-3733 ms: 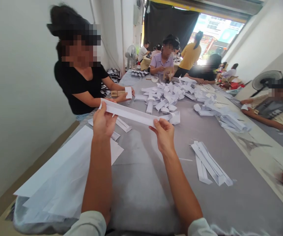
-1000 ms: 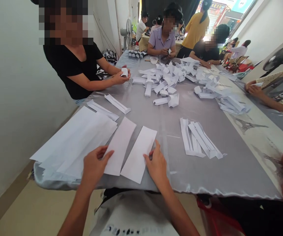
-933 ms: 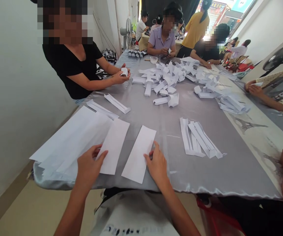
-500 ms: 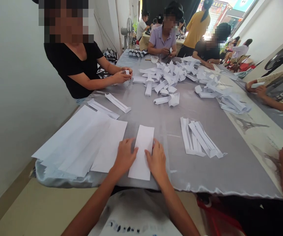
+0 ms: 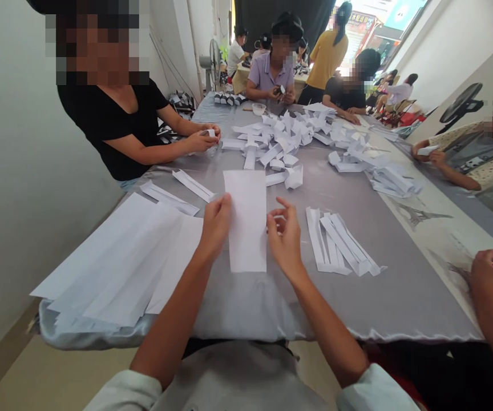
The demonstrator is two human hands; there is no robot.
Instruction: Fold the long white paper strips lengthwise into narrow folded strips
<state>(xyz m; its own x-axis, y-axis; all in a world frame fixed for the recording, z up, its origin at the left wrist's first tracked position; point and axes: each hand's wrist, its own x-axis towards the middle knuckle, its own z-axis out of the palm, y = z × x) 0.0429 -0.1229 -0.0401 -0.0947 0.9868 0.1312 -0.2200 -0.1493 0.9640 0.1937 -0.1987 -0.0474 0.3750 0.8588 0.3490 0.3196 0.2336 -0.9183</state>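
Note:
A white folded paper strip (image 5: 247,228) is raised off the table in front of me, tilted up toward the camera. My left hand (image 5: 216,222) grips its left edge, thumb on the near face and fingers behind. At the right edge is my right hand (image 5: 286,231), its index finger stretched out and the other fingers loosely bent, close to the paper without gripping it. Left of my hands lies a fanned stack of white paper sheets (image 5: 113,268). To the right, several folded paper strips (image 5: 340,242) lie in a small overlapping group.
Two folded strips (image 5: 169,197) lie beyond the stack. A large heap of folded paper pieces (image 5: 285,134) covers the table's far middle, with another pile (image 5: 394,174) to its right. A person in black (image 5: 113,125) works at the left; another person's hands (image 5: 492,268) are at right.
The paper strip has been lifted from the table and tilted up. My left hand has taken its left edge; my right hand has come off the paper's surface. The view has shifted slightly.

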